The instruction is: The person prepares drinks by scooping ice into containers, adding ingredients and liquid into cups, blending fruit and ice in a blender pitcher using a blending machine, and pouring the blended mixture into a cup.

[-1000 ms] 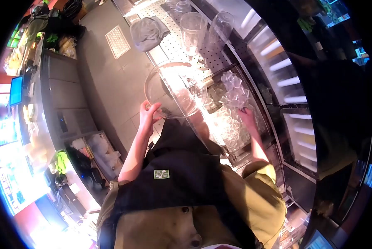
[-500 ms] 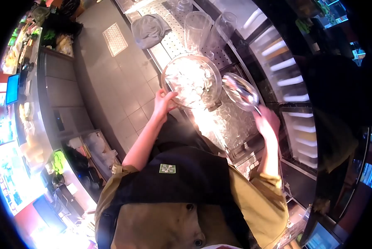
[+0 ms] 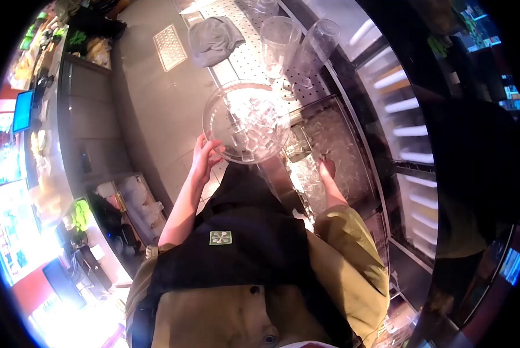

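Note:
A clear round bowl (image 3: 218,119) with ice cubes (image 3: 259,127) heaped mostly on its right side is held up over the counter's front edge. My left hand (image 3: 203,158) grips its near left rim. Lower to the right, my right hand (image 3: 327,168) is closed round the handle of an ice scoop (image 3: 299,145), whose head is hard to make out among the ice. Loose ice fills the ice bin (image 3: 347,130) around that hand.
Behind the bowl, a grey cloth (image 3: 215,40) and clear pitchers (image 3: 280,43) (image 3: 319,43) rest on a perforated metal counter (image 3: 242,52). White-handled containers (image 3: 408,107) line the right side. A tiled floor (image 3: 150,98) lies left, with a long counter (image 3: 48,110) beyond.
My right hand has gone from holding the scoop up beside the bowl to down in the ice bin. The bowl has shifted left with my left hand.

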`<state>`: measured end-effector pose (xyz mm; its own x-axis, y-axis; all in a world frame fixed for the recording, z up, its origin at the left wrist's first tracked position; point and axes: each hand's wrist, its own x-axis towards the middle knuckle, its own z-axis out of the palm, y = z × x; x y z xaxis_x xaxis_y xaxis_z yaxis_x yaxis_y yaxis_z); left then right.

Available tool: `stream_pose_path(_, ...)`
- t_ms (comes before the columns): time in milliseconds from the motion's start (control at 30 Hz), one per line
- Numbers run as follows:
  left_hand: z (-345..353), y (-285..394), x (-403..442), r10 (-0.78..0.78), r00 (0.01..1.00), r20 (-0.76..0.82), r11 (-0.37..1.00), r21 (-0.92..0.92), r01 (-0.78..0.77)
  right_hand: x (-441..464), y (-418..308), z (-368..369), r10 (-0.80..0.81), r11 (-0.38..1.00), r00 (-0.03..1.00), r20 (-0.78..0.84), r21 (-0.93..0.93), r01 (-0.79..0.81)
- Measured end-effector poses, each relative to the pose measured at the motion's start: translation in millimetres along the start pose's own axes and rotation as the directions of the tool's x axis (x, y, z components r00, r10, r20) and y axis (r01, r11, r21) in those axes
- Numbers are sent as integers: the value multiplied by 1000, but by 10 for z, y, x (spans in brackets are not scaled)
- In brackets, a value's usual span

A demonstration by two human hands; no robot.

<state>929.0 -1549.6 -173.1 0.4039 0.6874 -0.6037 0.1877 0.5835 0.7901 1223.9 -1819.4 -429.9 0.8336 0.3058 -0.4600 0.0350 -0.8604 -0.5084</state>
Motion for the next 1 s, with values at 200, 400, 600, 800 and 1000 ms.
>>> stream_pose_path(200,-22,51,23,34,999,11,998,55,-35,89,-27,-94,-73,761,991,112,649,-17)
stream_pose_path(400,-28,37,139,0,998,56,999,36,-3,-718,-871,-1324,-219,878,964,154,462,126)
stream_pose_path(600,80,67,161,-12,998,69,1000,26,10,-1558,-2127,-2210,-356,932,880,315,50,359)
stream_pose_path(800,156,61,178,-20,998,65,999,32,18,-1937,-2074,-2052,-525,765,851,17,-429,480)
stream_pose_path(1000,-27,-1,236,-50,994,99,999,-5,51,-1264,-201,-1671,174,828,982,70,-551,-107)
